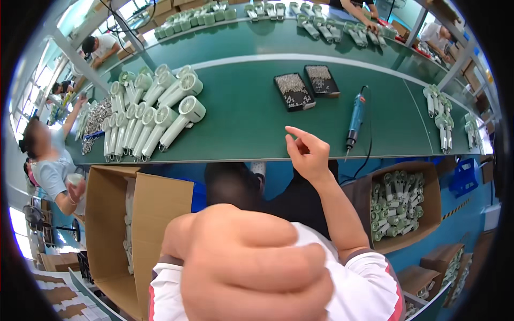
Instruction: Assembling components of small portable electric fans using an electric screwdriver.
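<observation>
My left hand (251,262) is raised close to the camera, large and slightly blurred. Its fingers are curled into a fist, and whatever they may hold is hidden. Over the near edge of the green bench (235,128) hovers my right hand (310,155); its index finger and thumb stand slightly apart with nothing visible between them, the other fingers bent. To its right, a blue electric screwdriver (355,120) lies on the bench, bit toward me. Beyond the hand sit two black trays, a nearer screw tray (294,92) and a farther screw tray (322,81), both holding small metal screws.
Several pale green handheld fans (152,117) lie at the bench's left, beside a heap of metal parts (99,115). More fans (440,117) lie at right. An open carton (160,224) stands below left, a fan-filled box (431,187) below right. A co-worker (53,160) is at left.
</observation>
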A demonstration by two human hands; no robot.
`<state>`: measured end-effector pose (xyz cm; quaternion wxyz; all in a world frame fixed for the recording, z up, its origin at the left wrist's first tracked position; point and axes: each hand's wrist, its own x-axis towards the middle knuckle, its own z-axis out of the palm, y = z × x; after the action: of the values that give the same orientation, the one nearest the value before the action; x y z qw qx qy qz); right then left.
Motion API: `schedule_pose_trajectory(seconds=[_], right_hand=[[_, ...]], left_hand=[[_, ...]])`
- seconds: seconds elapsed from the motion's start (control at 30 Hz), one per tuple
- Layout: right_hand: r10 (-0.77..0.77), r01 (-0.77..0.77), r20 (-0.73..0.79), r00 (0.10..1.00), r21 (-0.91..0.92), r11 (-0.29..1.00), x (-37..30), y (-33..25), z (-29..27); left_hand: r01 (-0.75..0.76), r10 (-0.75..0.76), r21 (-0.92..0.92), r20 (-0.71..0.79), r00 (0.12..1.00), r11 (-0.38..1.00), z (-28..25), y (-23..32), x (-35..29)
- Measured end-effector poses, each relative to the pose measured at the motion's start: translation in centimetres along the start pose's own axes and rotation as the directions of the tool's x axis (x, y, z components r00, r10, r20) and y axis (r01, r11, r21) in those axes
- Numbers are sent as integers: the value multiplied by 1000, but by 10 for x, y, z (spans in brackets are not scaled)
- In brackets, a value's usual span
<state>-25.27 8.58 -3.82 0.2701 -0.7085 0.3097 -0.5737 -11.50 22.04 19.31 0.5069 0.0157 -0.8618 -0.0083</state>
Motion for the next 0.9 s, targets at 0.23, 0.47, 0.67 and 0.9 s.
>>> schedule_pose_trajectory(seconds=[0.23, 0.47, 0.67, 0.9], right_hand=[[-50, 59, 66, 997, -157, 986, 4, 6, 14], [58, -38, 82, 995, -231, 972, -2, 8, 7], [31, -4, 168, 985, -162, 987, 6, 2, 12], [-5, 48, 143, 990, -298, 953, 4, 11, 3]], left_hand=[[110, -119, -99, -90, 989, 989, 15, -34, -18], [392, -405, -141, -76, 911, 909, 32, -64, -100], [859, -738, 142, -455, 498, 492, -13, -28, -188], [805, -610, 577, -690, 390, -138, -94, -29, -229]])
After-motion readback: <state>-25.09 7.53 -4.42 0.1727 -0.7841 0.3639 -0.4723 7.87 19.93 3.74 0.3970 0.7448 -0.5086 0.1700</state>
